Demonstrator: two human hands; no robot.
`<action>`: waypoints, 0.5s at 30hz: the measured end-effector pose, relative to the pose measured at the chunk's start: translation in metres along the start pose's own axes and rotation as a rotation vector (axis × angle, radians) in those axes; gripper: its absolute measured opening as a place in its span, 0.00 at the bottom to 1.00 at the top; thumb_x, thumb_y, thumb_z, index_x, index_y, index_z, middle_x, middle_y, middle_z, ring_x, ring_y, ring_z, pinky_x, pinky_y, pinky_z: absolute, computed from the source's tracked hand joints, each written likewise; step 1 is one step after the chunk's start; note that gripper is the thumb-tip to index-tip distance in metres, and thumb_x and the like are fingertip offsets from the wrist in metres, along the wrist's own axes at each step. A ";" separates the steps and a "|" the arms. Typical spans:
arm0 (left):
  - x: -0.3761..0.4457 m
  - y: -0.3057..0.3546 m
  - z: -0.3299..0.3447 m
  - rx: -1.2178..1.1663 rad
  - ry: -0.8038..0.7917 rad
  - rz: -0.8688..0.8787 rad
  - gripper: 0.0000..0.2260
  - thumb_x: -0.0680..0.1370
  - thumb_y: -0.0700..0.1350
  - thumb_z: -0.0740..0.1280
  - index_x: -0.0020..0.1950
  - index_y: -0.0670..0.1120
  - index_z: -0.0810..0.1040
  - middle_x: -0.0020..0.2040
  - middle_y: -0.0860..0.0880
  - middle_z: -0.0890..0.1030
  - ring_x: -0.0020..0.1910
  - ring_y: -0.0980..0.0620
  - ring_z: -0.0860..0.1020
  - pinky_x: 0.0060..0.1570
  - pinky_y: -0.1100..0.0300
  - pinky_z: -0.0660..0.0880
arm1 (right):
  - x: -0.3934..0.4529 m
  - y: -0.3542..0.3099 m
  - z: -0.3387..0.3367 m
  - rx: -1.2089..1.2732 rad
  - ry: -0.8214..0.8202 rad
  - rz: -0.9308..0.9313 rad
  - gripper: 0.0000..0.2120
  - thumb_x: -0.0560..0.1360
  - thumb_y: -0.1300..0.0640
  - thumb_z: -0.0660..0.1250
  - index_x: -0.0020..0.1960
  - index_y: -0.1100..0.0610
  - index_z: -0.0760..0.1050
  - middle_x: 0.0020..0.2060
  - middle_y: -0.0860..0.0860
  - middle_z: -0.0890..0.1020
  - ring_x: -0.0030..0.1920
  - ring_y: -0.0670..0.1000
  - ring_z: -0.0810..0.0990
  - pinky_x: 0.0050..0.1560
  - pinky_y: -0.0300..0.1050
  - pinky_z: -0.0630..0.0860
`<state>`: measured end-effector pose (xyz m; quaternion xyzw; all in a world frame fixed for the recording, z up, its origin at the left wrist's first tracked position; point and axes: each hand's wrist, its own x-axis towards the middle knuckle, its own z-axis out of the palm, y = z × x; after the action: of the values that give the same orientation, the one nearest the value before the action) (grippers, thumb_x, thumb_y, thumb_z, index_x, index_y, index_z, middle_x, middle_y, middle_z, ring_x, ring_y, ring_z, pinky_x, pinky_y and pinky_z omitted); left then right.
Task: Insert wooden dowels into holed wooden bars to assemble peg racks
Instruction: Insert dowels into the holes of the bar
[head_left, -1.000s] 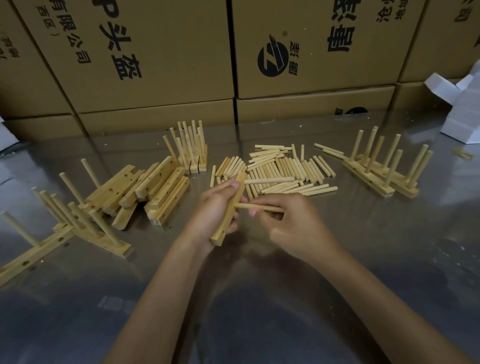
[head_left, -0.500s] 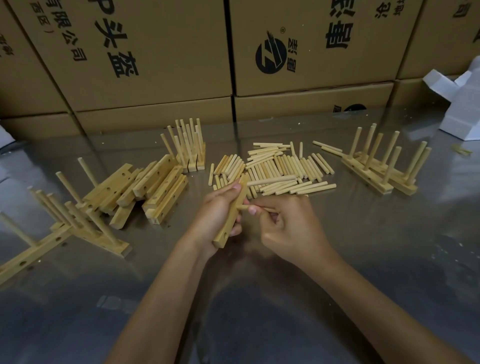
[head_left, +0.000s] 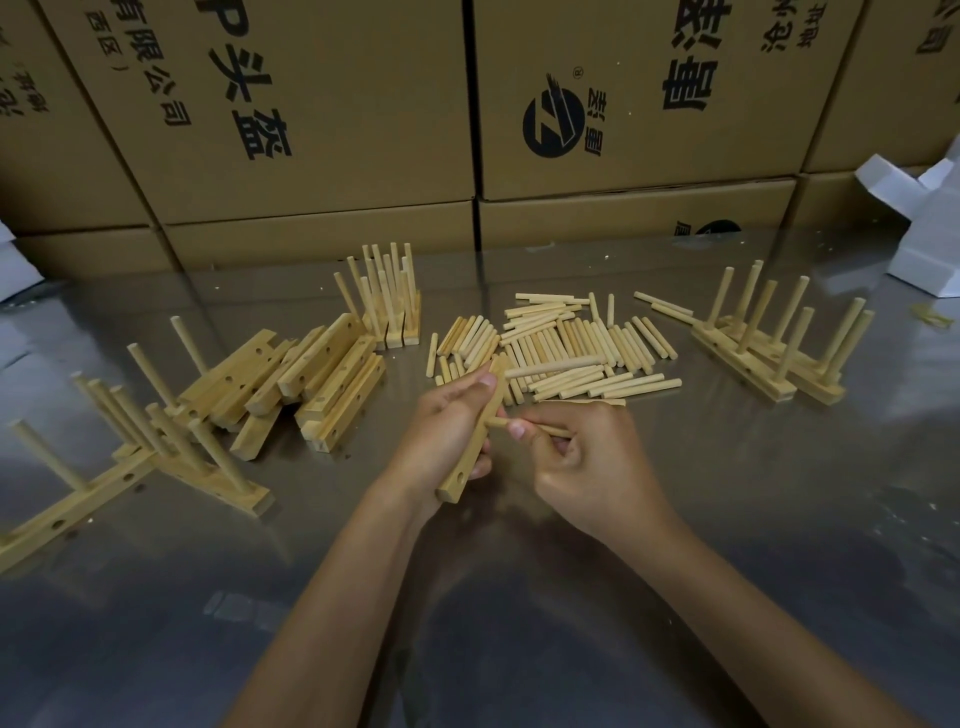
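Both hands raised: left hand (head_left: 447, 431) grips bar (head_left: 470, 457), right hand (head_left: 587, 462) pinches dowel (head_left: 524, 427).

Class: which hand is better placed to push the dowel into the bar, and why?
Right. The right hand pinches the dowel, its tip at the bar; the left hand grips the bar.

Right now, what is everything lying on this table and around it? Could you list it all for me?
Held bar: one, pale wood, holed, upright-tilted between the hands.
Held dowel: one, pale wood, its tip at the bar's side.
Loose dowels: a heap, too many to count, pale wood, table centre.
Empty bars: a pile, pale wood, left of centre.
Pegged racks: pale wood, at far left, back centre and right.
Table: one, shiny grey metal.
Cardboard boxes: several, brown, stacked behind.
White objects: far right, unclear.
Left hand: grips the bar.
Right hand: pinches the dowel.
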<state>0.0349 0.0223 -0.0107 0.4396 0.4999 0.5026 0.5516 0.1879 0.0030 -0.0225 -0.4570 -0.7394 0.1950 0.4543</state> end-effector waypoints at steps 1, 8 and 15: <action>0.000 0.000 0.000 0.003 0.002 0.005 0.15 0.83 0.48 0.63 0.70 0.52 0.77 0.42 0.45 0.79 0.30 0.53 0.72 0.22 0.61 0.67 | 0.000 -0.001 0.000 0.005 0.002 0.002 0.08 0.77 0.58 0.68 0.48 0.52 0.86 0.32 0.46 0.83 0.31 0.47 0.77 0.30 0.45 0.73; -0.002 0.002 -0.001 0.058 0.001 0.056 0.14 0.84 0.48 0.62 0.69 0.55 0.77 0.43 0.45 0.78 0.27 0.55 0.72 0.22 0.62 0.68 | -0.002 -0.003 0.001 0.054 0.006 0.026 0.08 0.77 0.58 0.67 0.49 0.53 0.85 0.34 0.48 0.83 0.36 0.53 0.80 0.36 0.55 0.78; -0.003 0.009 -0.003 -0.013 -0.034 0.011 0.12 0.84 0.47 0.62 0.65 0.56 0.77 0.40 0.47 0.79 0.27 0.56 0.72 0.21 0.63 0.67 | -0.001 -0.004 0.005 0.105 0.004 0.083 0.06 0.77 0.57 0.69 0.49 0.51 0.84 0.36 0.44 0.83 0.39 0.47 0.81 0.40 0.52 0.79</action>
<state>0.0309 0.0200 -0.0017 0.4473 0.4846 0.5013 0.5602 0.1822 0.0006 -0.0225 -0.4630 -0.7079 0.2513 0.4705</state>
